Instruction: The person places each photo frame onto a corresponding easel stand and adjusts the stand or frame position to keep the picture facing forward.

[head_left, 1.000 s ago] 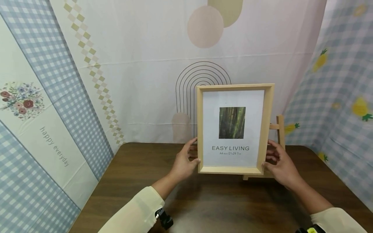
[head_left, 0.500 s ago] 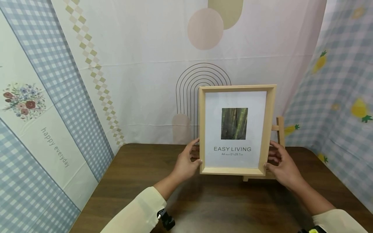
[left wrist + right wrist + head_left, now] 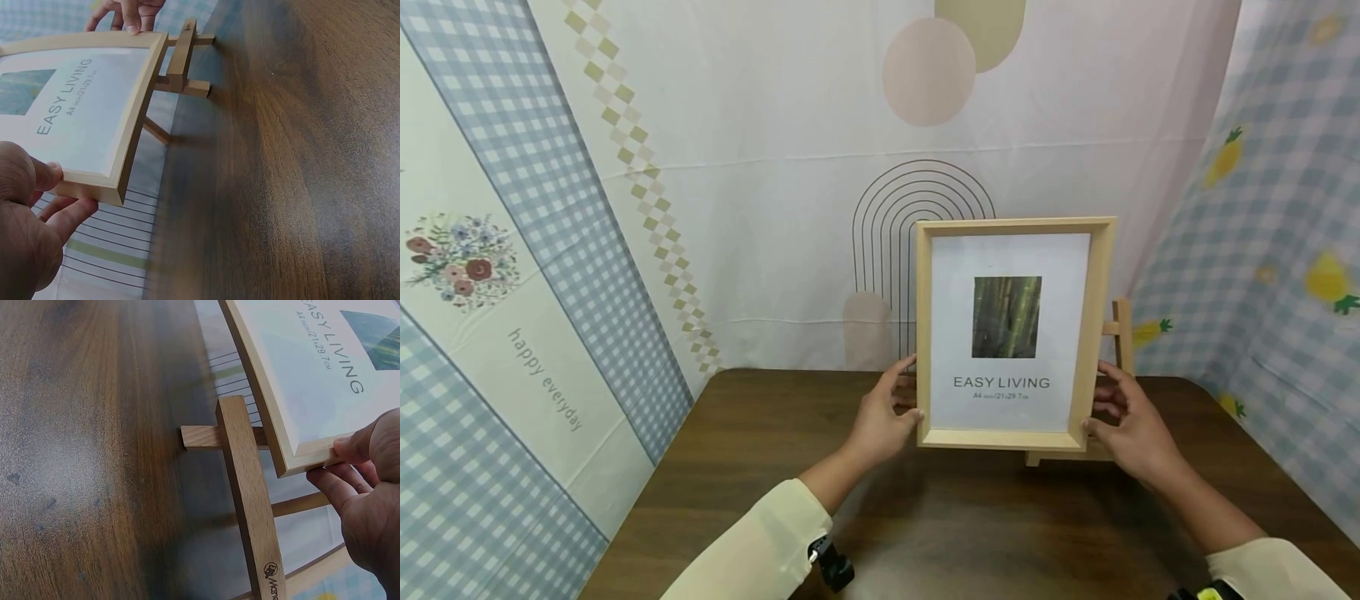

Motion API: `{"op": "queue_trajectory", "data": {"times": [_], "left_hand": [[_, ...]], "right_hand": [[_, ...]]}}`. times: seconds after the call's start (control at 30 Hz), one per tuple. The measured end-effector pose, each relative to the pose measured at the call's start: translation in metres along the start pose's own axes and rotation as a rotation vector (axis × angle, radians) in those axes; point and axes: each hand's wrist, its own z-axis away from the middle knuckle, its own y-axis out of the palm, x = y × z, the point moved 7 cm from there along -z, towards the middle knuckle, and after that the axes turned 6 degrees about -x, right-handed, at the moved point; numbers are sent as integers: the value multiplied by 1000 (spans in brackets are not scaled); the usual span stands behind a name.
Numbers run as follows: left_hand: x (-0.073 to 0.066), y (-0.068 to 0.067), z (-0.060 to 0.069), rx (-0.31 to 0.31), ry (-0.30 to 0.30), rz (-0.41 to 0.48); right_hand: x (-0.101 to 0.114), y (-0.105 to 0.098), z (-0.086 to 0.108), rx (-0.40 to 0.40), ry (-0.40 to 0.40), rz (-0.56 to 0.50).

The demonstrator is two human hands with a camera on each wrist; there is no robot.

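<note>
Between my two hands a picture frame (image 3: 1017, 440) of pale wood stands upright, with a white "EASY LIVING" sheet and a small bamboo picture inside. My left hand (image 3: 880, 421) grips its left side near the lower corner, thumb (image 3: 50, 175) on the front and fingers behind. On the opposite side my right hand (image 3: 1133, 429) pinches the lower right edge in the same way. A wooden easel (image 3: 247, 494) is behind the frame, mostly hidden by it in the head view. In both wrist views the frame's lower edge appears above the easel's ledge, apart from the table.
The brown wooden table (image 3: 760, 517) spreads out below and in front. A white patterned cloth (image 3: 775, 250) hangs behind it. Blue checked cloth (image 3: 1285, 333) hangs along the right, and another checked cloth (image 3: 550, 167) along the left.
Both hands have shifted slightly to the right, carrying the picture frame with them. The grip on each side is unchanged, and the easel has not moved.
</note>
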Motion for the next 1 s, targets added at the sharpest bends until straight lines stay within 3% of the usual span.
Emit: {"op": "queue_trajectory", "data": {"times": [0.2,1.0], "left_hand": [[2,2,-1,-2,-19,-14],[0,8,-5,-11,31,-10]], "right_hand": [[-3,-1,-2,-3,4,-5],[-6,-8,-1,-26,-18,10]]}}
